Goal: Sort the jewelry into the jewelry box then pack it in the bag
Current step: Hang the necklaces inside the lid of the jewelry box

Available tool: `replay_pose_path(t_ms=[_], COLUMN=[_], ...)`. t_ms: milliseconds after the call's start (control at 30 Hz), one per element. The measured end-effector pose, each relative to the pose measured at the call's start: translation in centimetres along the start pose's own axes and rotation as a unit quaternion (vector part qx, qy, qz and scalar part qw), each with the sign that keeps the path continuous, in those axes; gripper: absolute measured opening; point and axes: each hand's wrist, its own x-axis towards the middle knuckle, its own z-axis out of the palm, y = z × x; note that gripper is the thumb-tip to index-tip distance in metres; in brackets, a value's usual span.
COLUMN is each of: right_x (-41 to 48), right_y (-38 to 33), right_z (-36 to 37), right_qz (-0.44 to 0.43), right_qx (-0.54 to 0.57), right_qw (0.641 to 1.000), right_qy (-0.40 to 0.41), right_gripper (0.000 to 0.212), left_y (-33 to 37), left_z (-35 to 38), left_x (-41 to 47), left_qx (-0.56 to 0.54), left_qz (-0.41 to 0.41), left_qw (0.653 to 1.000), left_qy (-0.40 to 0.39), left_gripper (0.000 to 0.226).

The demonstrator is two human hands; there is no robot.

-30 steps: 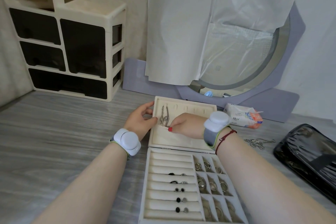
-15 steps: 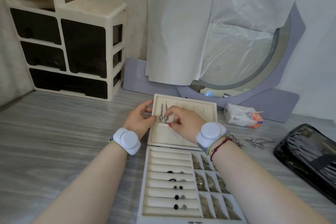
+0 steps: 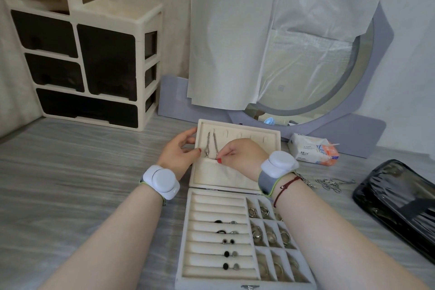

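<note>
- Looking through the head camera, I see the jewelry box [image 3: 184, 242] open at the near edge of the table [image 3: 82, 172]. Its lid [image 3: 237, 124] is swung back toward the far edge.
- I see the necklace [image 3: 210, 145] hanging doubled in the lid's left part. Its long axis runs from the lid's far rim toward the near rim, and its lower end points at the mouth of the pocket [image 3: 226, 175].
- My right hand [image 3: 242, 156] is the nearer one. Its thumb and forefinger are closed in a pinch on the chain's lower end, so the necklace lies just left of and beyond those fingertips.
- My left hand [image 3: 179, 152] grips the lid's left wall, with the fingers curled over the outside and the thumb on the lining just beside the chain.
- I judge the coming move to be a short tuck along that same axis, slipping the hanging end into the pocket while the left hand steadies the lid.
- I can see loose chains [image 3: 329, 183] waiting on the table to the right of the box, and the black bag [image 3: 400, 200] lies at the right edge beyond them.
</note>
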Motion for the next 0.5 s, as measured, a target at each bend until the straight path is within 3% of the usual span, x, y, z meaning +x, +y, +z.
replay_pose_path(t_ms=[100,367,500], right_x=[0.0,-0.6,-0.5], right_y=[-0.3,-0.2,-0.6], right_z=[0.1,1.3,0.8], right_qz=[0.007,-0.009,0.012], right_qx=[0.007,0.024,0.055], right_qw=[1.000,0.999,0.998], right_qy=[-0.025,0.018,0.002], right_gripper=[0.010,0.016,0.012], left_y=[0.2,0.0,0.2], left_z=[0.0,-0.2,-0.1], left_x=[0.0,0.1,0.0], left_qx=[-0.005,-0.005,-0.010], left_qz=[0.001,0.010,0.012], left_qw=[1.000,1.000,1.000], left_qy=[-0.006,-0.002,-0.003], left_gripper=[0.055,0.054,0.054])
